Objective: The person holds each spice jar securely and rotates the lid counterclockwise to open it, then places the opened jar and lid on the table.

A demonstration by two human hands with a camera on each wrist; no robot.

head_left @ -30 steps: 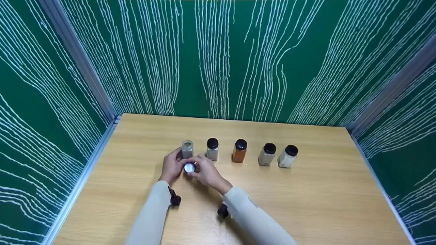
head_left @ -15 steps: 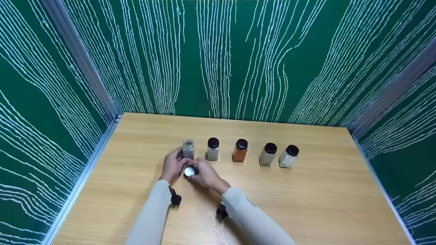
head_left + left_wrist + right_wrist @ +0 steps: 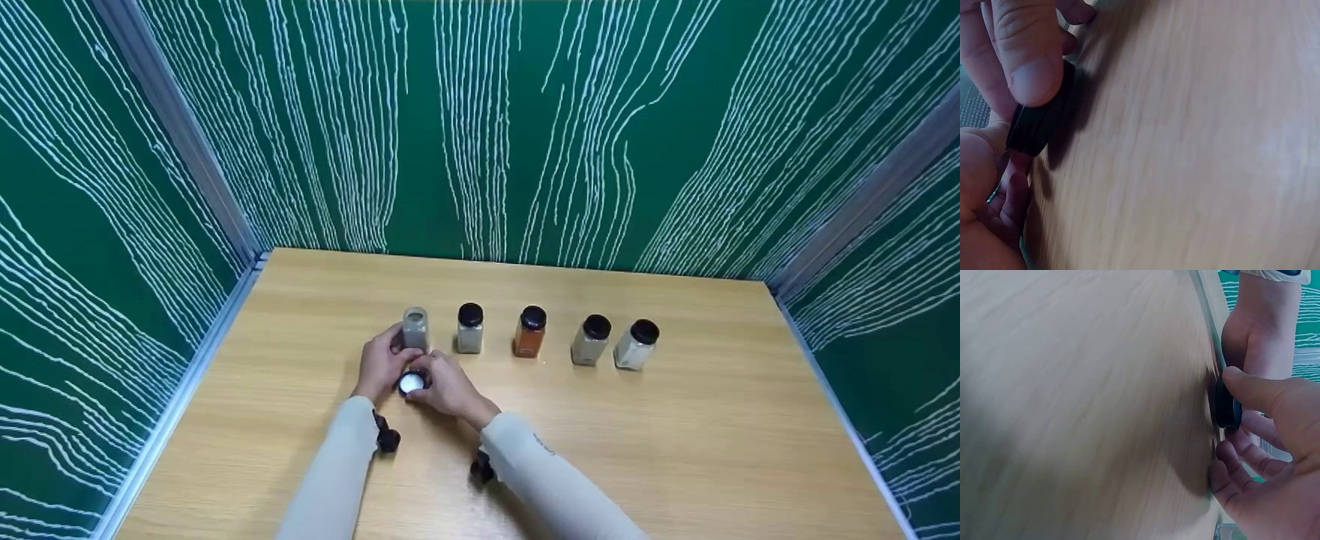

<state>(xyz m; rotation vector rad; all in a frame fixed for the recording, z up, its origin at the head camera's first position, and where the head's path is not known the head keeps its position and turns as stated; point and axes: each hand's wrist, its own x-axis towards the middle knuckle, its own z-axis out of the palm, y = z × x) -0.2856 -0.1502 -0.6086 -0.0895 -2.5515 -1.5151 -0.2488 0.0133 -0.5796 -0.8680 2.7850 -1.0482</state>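
Light wood table [image 3: 675, 450] boxed in by green walls [image 3: 525, 112] with white squiggly lines. Right hand [image 3: 448, 388] pinches the black cap [image 3: 410, 383] low over the table, looks like touching it. Left hand [image 3: 380, 364] curls round the open jar [image 3: 414, 328].

1. Black cap [image 3: 411, 383] with white inside.
2. Orange jar [image 3: 529, 332], black lid.
3. Pale wood-grain table [image 3: 675, 435].
4. Green walls [image 3: 525, 127], white wavy lines.
5. Cream sleeves [image 3: 330, 480].

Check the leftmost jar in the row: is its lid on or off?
Off. The leftmost jar shows a bare pale top, unlike its black-capped neighbours; the right hand holds the black lid, white inside up, near the table.
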